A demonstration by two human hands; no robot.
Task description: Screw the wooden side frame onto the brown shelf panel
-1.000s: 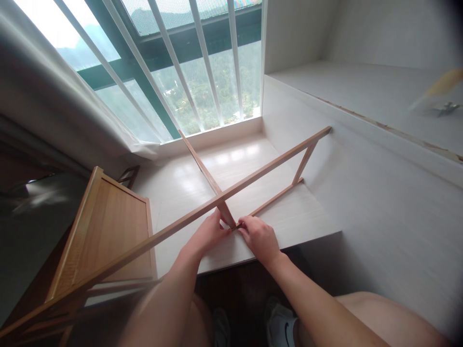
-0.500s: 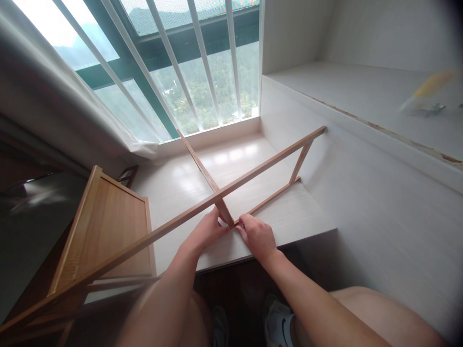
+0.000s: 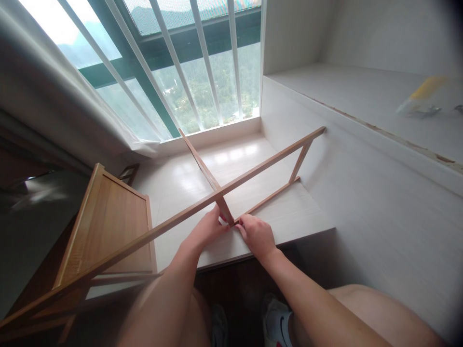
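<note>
A slim wooden frame (image 3: 181,211) of long rails and crosspieces stretches from the lower left toward the right wall, over a pale ledge. My left hand (image 3: 209,227) is closed around the lower end of a wooden crosspiece (image 3: 224,208), just under the long upper rail. Close beside it, my right hand (image 3: 256,233) pinches at the corner where that crosspiece meets the lower rail (image 3: 269,197). Both hands rest low near the ledge's front edge. Whatever small part sits between the right fingertips is hidden.
A wooden panel (image 3: 114,226) stands at the left beside a grey curtain (image 3: 68,86). Behind the ledge (image 3: 311,212) is a barred window (image 3: 202,72). On the upper right shelf (image 3: 347,82) lies a yellow-handled object (image 3: 428,89), blurred, with small metal pieces.
The view has shifted very slightly. Both hands keep their places at the frame's joint, with no clear movement of the wood.
</note>
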